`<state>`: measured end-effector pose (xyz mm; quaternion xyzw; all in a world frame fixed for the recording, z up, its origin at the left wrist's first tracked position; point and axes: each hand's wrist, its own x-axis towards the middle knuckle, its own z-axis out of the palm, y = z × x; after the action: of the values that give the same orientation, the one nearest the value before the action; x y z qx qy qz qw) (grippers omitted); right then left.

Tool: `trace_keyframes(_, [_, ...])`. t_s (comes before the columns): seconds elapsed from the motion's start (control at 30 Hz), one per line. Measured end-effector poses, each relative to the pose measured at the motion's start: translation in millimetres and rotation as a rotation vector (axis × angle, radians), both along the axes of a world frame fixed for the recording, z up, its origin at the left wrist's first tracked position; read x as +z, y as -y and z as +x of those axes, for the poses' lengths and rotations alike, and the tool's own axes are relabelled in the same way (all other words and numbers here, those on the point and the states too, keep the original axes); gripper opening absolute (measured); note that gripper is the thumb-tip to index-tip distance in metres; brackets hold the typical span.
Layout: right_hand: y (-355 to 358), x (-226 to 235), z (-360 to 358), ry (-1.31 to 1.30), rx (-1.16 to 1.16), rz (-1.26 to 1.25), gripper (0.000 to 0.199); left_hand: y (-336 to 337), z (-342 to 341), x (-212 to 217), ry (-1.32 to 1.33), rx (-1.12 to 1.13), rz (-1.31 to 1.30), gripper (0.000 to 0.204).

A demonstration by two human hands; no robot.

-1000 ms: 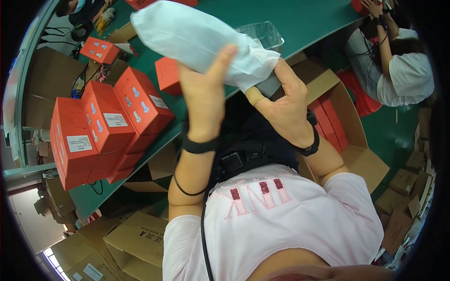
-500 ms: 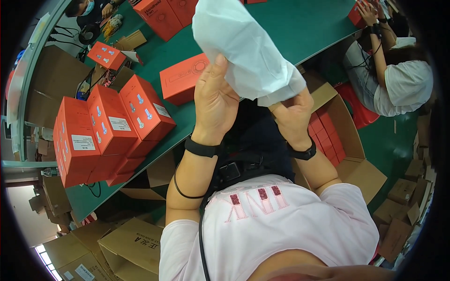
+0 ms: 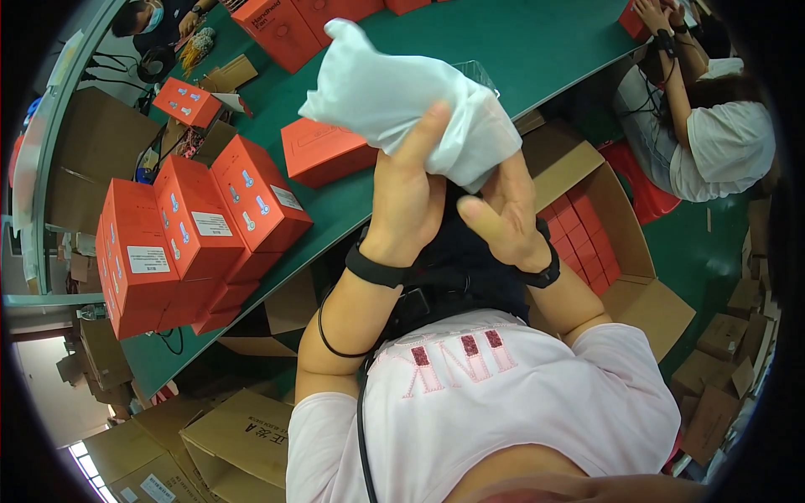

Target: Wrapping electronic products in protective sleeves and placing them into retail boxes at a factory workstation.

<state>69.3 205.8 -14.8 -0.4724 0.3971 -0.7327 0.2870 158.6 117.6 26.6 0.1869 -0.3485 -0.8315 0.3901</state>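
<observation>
My left hand (image 3: 411, 197) grips a soft white pouch (image 3: 402, 92), its thumb across the front and its fingers behind. The pouch is bunched and slanted, with loose corners at its upper left; something inside fills it out, but I cannot see what. At the lower right end of the pouch is my right hand (image 3: 510, 222), fingers stretched along the pouch's underside and thumb spread away from it. A flat red box (image 3: 323, 151) lies on the green table just left of the pouch. A clear plastic piece (image 3: 476, 77) shows behind the pouch.
Stacked red boxes (image 3: 197, 226) stand on the table (image 3: 553, 54) to the left, and more red boxes (image 3: 285, 33) at the far side. An open carton (image 3: 646, 251) of red boxes sits to the right. One person works at far left, another (image 3: 721, 151) at right.
The pouch has swung from steep to a flatter slant and dropped a little. My right hand has loosened from a pinch on its lower end, with the thumb now apart.
</observation>
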Motion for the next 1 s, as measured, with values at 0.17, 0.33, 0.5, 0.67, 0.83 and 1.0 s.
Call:
trace_keyframes(0.17, [-4.9,5.1,-5.4,-0.133,-0.285,-0.102,0.137,13.8,6.7,6.8,-0.189,-0.060,0.351,0.051])
trace_keyframes(0.33, [-16.7,30.5,-40.9,-0.790,-0.715,-0.159,0.114,24.2,17.5,20.2,-0.193,0.123,0.255,0.045])
trace_keyframes(0.5, [11.3,46.3,-19.6,-1.168,-0.585,-0.052,0.052,10.9,13.8,22.0,-0.209,0.011,0.259,0.039])
trace_keyframes(0.67, [14.8,42.8,-25.0,-0.933,-0.422,-0.032,0.028,5.9,15.8,7.9,-0.109,0.092,0.207,0.036])
trace_keyframes(0.83, [10.6,40.6,-41.5,-0.377,0.132,0.227,0.011,10.4,31.6,5.7,-0.192,-0.042,0.100,0.033])
trace_keyframes(1.0, [6.6,-5.6,-56.2,0.530,0.639,0.446,0.020,11.0,45.2,16.1,0.175,-0.251,-0.452,0.027])
